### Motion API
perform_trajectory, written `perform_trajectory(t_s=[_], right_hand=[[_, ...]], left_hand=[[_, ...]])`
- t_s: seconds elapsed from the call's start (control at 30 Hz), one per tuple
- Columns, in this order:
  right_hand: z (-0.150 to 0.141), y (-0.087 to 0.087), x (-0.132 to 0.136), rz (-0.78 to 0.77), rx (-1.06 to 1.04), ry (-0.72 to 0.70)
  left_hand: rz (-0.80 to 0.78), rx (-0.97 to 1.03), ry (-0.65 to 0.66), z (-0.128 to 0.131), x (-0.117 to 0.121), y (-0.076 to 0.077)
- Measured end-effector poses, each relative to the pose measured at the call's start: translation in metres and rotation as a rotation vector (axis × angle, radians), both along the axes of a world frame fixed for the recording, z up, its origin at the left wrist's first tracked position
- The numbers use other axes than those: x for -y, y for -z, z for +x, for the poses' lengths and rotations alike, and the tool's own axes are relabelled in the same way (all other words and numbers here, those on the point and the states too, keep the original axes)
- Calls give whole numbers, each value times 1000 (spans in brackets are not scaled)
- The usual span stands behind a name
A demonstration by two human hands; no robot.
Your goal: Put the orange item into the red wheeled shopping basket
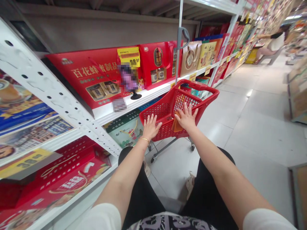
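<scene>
My left hand point(150, 127) lies flat with spread fingers on the near rim of a red plastic mesh shopping cart point(206, 91). A gold bangle point(144, 139) circles that wrist. My right hand point(186, 117) presses open on the same rim, just above an orange item point(177, 123) inside the cart. That item is partly hidden by the mesh and by my hand, so I cannot tell what it is. The cart's small wheels stand on the floor below my hands.
White perforated metal shelving point(48, 86) runs along the left, stacked with red gift boxes point(96, 76). A grey pole with a handle point(179, 41) rises from the cart. A seated person point(273, 43) is far down the tiled aisle point(240, 127).
</scene>
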State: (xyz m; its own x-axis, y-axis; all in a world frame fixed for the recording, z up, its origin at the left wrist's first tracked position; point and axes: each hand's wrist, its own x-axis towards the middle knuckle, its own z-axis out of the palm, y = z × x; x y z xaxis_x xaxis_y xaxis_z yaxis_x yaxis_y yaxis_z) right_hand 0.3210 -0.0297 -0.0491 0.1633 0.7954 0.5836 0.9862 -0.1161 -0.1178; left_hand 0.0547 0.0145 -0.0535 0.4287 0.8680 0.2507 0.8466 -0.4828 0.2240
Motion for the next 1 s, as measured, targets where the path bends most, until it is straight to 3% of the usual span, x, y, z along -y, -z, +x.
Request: perform_trajectory(t_s=[0.13, 0.3, 0.43, 0.73, 1.0], right_hand=[[19, -2, -8, 34, -46, 132], [5, 5, -8, -29, -32, 91], [5, 0, -4, -78, -37, 67], [6, 3, -5, -59, -28, 46], [4, -6, -1, -88, -78, 24]], left_hand=[[-25, 3, 0, -1, -2, 2], [-35, 5, 2, 0, -3, 2], [-44, 13, 15, 0, -3, 2], [-4, 16, 24, -2, -5, 6], [-58, -13, 23, 1, -3, 1]])
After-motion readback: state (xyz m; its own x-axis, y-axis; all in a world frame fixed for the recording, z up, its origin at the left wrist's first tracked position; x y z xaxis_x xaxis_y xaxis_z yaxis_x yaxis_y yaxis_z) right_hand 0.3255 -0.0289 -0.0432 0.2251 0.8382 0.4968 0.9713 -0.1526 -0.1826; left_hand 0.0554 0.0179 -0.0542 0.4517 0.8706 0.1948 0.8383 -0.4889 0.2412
